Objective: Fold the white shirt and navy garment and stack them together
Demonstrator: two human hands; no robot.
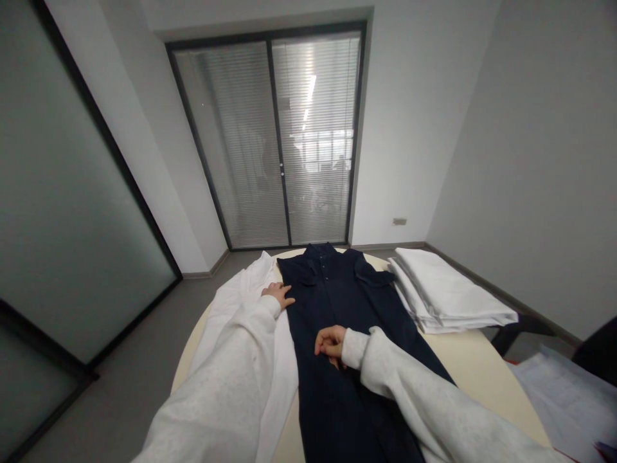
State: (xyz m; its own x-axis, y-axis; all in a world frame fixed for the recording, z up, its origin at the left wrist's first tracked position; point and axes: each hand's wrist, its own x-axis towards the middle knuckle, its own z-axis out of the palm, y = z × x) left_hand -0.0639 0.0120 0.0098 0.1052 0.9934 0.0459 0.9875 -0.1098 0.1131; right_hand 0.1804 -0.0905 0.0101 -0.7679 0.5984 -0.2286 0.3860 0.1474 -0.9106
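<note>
A long navy garment (354, 302) with short sleeves, a collar and a button front lies flat on the round cream table (475, 354), its collar at the far edge. My left hand (278, 294) rests with spread fingers at its left edge, just below the left sleeve, where a white cloth (245, 276) lies alongside. Over the middle of the navy garment, my right hand (330, 342) is closed with curled fingers. Whatever it may pinch is hidden beneath the fingers.
Folded white cloths (448, 289) are stacked at the table's right edge, partly overhanging it. A dark chair (598, 350) and clear plastic packaging (569, 399) are at the lower right. Beyond the table stand glass doors with blinds (315, 186).
</note>
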